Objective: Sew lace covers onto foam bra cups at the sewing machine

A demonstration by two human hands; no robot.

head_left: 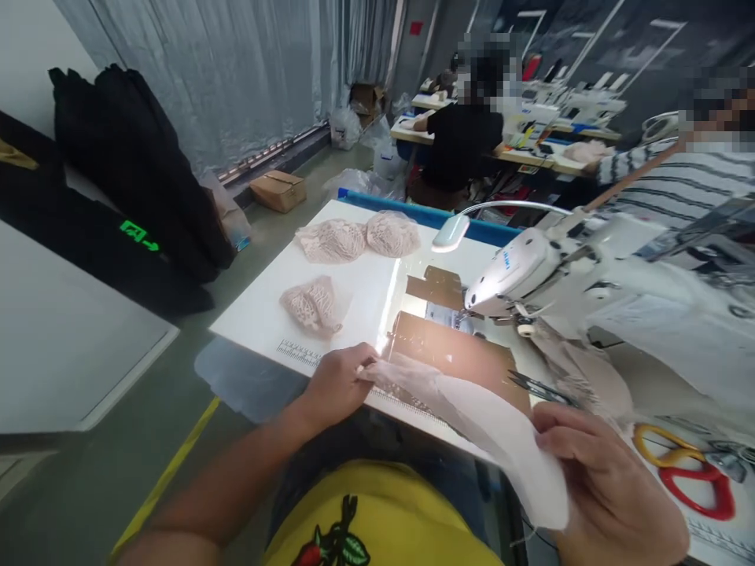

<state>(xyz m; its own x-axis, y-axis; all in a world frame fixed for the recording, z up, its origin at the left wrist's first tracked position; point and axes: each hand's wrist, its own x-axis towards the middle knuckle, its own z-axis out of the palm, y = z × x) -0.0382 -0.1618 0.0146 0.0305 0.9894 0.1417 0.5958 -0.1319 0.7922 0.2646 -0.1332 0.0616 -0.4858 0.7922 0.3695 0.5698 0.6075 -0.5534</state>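
Note:
A strip of thin pale beige fabric (472, 409) stretches between my two hands over the front edge of the sewing table. My left hand (342, 381) pinches its narrow left end. At its wide right end, my right hand (613, 472) grips the fabric between thumb and fingers. Dark thread snips (539, 387) show just past the right fingers, pointing left; whether the hand holds them or they lie behind it I cannot tell. Ahead stands a white sewing machine (519, 263), its needle area above a brown-taped plate (454, 346).
Lace cups (333, 240) and a folded lace piece (312, 305) lie on the white tabletop (251, 314). Scissors with yellow and red handles (696, 479) rest at the right. A lamp (451, 233) hangs near the machine. Two people sit at tables beyond; a cardboard box (278, 191) is on the floor.

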